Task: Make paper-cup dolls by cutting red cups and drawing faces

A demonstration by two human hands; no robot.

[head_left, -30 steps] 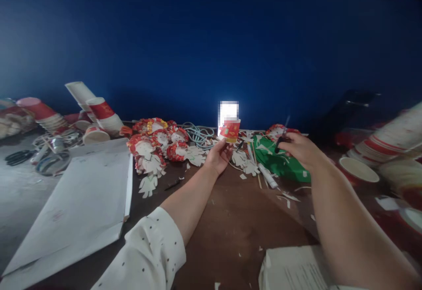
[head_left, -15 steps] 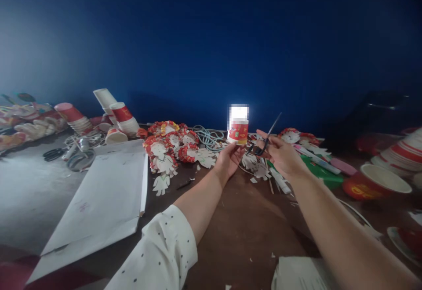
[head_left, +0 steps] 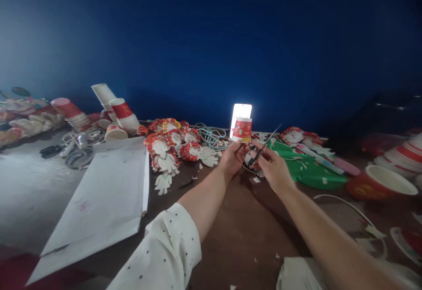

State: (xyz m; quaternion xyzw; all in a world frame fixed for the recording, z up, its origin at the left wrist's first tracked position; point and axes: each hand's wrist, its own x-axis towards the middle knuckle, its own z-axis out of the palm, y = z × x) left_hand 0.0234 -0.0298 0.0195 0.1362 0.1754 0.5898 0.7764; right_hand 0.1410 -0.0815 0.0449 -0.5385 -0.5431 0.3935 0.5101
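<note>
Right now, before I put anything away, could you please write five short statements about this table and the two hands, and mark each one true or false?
1. The left hand holds a red printed paper item. True.
2. The right hand holds a green marker. False: the right hand holds scissors.
3. A lit phone shows behind the red printed paper item. True.
4. The green sheet lies to the left of both hands. False: the green sheet lies to their right.
5. A large flat white piece lies to the left of both hands. True.
</note>
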